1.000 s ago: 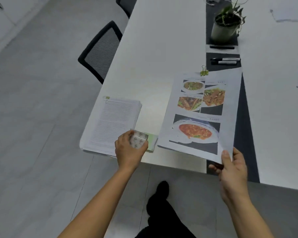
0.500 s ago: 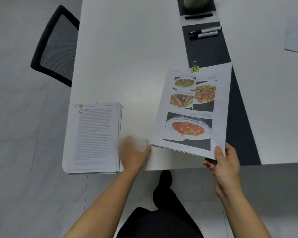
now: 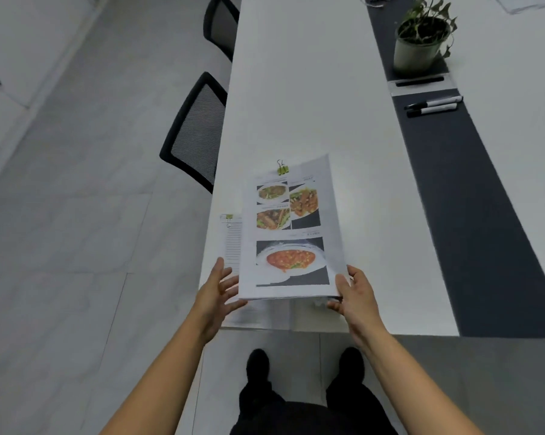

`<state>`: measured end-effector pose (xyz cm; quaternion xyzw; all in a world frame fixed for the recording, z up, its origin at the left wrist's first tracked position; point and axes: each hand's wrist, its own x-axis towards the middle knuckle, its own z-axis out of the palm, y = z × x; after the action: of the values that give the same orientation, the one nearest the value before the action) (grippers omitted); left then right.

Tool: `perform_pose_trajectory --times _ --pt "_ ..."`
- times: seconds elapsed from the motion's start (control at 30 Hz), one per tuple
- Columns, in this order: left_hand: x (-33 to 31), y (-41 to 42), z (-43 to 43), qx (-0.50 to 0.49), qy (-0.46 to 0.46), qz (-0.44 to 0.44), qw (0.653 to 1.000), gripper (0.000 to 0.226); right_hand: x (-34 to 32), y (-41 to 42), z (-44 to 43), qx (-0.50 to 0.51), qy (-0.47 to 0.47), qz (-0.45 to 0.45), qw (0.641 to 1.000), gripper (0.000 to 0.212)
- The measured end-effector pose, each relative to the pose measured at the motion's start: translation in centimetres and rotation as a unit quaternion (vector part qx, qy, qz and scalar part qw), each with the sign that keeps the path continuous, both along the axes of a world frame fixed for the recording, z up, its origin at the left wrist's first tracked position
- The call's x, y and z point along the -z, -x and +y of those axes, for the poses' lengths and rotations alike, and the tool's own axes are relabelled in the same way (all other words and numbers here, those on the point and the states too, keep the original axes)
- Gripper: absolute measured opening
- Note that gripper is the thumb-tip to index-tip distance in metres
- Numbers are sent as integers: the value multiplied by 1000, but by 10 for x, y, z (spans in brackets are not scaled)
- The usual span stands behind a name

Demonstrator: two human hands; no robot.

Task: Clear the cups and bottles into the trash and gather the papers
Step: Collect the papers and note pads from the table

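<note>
A clipped sheaf of papers with food photos (image 3: 291, 233) hangs just above the near left corner of the white table (image 3: 312, 98), a green binder clip (image 3: 282, 169) at its far edge. My right hand (image 3: 354, 291) grips its near right corner. My left hand (image 3: 219, 288) is at its near left edge with fingers spread, touching or almost touching it. Under it lies a stack of text papers (image 3: 232, 243) with a green clip, mostly hidden by the photo sheaf.
A black mesh chair (image 3: 195, 133) stands at the table's left side, another chair (image 3: 221, 23) farther back. On the dark centre strip (image 3: 472, 196) lie two markers (image 3: 432, 106), a grey holder with a pen (image 3: 420, 83) and a potted plant (image 3: 420, 42). Loose paper (image 3: 522, 3) lies far right.
The photo sheaf has moved left over the text stack. My left hand let go of the small crumpled item and came up open to the sheaf's left edge. The view tilted up.
</note>
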<state>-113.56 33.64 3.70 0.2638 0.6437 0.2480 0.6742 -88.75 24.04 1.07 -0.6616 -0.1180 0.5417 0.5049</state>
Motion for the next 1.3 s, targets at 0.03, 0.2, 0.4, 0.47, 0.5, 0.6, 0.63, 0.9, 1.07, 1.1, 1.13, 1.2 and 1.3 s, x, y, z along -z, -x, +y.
perform_pose_trajectory --times 0.03,0.2,0.4,0.47,0.5,0.6,0.63,0.9,1.07,1.1,1.13,1.2,1.3 --pt "-1 11 1 16 -2 -10 1000 36 3 20 3 -6 3 4 1000 25" --pt "13 58 3 53 -98 169 979 26 26 105 10 -8 36 -13 999 23" --pt "62 104 13 186 -88 244 948 36 65 154 6 -110 153 -251 950 39" --pt "70 113 20 238 -94 263 930 46 70 161 1 -121 177 -268 939 51" --pt "73 117 23 254 -106 263 925 48 71 162 -1 -123 186 -274 935 53" --pt "77 122 30 283 -141 244 917 46 70 163 -4 -138 215 -310 916 53" --pt "79 122 30 283 -145 240 917 45 69 164 -5 -146 224 -325 907 53" --pt "83 108 15 332 -131 256 898 51 63 179 -3 -203 244 -379 869 60" --pt "86 109 16 324 -126 253 903 57 63 171 -10 -249 249 -424 834 63" --pt "87 109 16 318 -124 251 906 57 62 170 -10 -267 255 -446 816 62" --pt "87 108 16 316 -120 250 907 57 62 171 -11 -291 260 -471 791 60" --pt "86 106 15 328 -118 251 903 56 61 174 -13 -353 265 -511 737 56" --pt "79 107 17 369 -123 259 884 56 57 168 -15 -403 249 -490 732 58"
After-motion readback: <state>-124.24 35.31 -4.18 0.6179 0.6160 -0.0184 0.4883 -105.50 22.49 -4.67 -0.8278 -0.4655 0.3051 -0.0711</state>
